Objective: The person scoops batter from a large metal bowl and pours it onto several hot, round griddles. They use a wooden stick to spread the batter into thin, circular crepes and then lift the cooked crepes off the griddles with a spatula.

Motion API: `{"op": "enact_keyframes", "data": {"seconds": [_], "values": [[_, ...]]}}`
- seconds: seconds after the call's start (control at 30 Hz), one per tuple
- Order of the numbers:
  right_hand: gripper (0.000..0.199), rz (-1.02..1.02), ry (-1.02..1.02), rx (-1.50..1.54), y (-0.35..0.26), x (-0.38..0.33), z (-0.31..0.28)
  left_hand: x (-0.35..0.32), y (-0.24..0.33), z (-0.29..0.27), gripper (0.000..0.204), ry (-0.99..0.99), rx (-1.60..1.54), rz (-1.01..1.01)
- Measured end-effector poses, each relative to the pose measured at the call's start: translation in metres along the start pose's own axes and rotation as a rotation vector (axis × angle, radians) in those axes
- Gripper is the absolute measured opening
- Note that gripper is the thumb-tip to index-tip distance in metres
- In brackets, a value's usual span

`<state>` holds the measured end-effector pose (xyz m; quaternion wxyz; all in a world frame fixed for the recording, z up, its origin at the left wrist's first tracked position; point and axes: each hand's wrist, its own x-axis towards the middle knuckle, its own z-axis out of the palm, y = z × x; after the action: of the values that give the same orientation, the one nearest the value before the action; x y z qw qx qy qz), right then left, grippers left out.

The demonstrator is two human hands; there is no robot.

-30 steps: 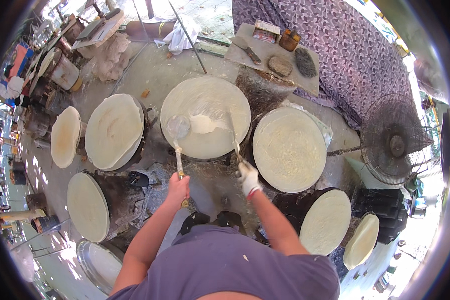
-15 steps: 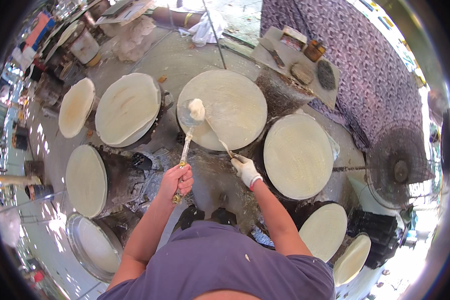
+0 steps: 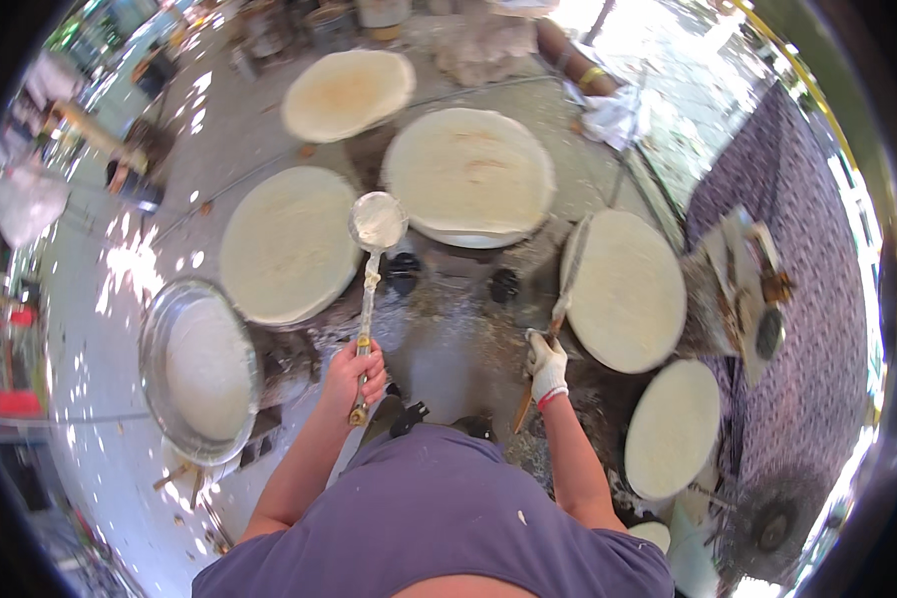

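- I read the left hand [image 3: 356, 379] as closed firmly round the ladle [image 3: 370, 289]; pale batter [image 3: 379, 220] sits in its bowl, which shows between the left round [image 3: 287, 249] and the far round [image 3: 468, 169].
- I see the gloved right hand [image 3: 546, 367] gripping the spatula [image 3: 558, 321], blade over the left edge of the right round [image 3: 630, 294]; whether they touch, I can't tell.
- I judge that a tipped left wrist could slop batter onto either round or the floor [image 3: 447, 364].
- A blade dragged at a steep angle could tear the right round.
- A wide left swing might knock the basin [image 3: 155, 384].
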<state>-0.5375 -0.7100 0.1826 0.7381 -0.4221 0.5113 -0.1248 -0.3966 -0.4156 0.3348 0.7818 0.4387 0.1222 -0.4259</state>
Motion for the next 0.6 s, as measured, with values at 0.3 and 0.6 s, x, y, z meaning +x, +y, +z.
{"op": "enact_keyframes", "data": {"seconds": [0.3,0.6], "values": [[0.041,-0.346,-0.365,-0.608,0.006,0.097,0.366,-0.025,0.11,-0.16,0.007,0.4,-0.045,0.165],[0.04,-0.228,-0.323,-0.65,0.02,0.091,0.435,-0.056,0.143,-0.248,0.002,0.511,-0.314,0.345]]}}
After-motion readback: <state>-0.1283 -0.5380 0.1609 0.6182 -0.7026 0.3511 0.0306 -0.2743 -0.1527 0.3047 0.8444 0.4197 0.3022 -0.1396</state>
